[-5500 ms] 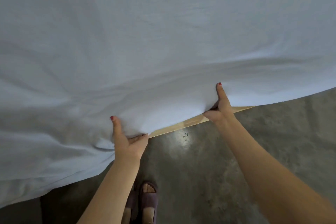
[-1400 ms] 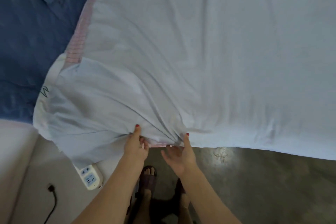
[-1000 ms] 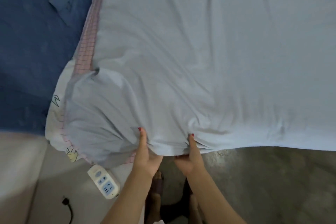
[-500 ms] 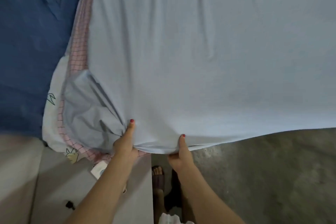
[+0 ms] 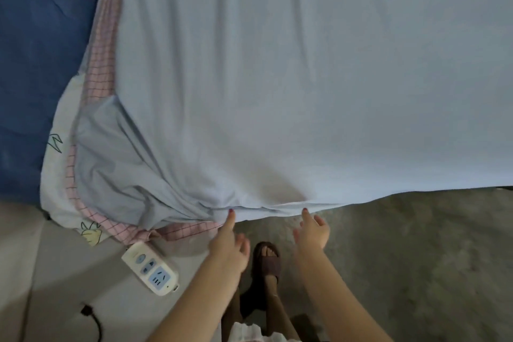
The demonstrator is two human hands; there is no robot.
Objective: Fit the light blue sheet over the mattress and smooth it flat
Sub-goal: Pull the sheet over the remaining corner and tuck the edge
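Nearest, left hand (image 5: pixel 229 250) and right hand (image 5: pixel 312 230) both loose-fingered and gripping nothing, one fingertip of each just at the lower hem of the light blue sheet (image 5: pixel 291 78), spread beyond over the mattress (image 5: pixel 101 64), bunched at its near-left corner.

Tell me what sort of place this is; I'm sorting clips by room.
Probably a bedroom: a light blue sheet spread over a mattress, a power strip beside it, bare concrete floor.
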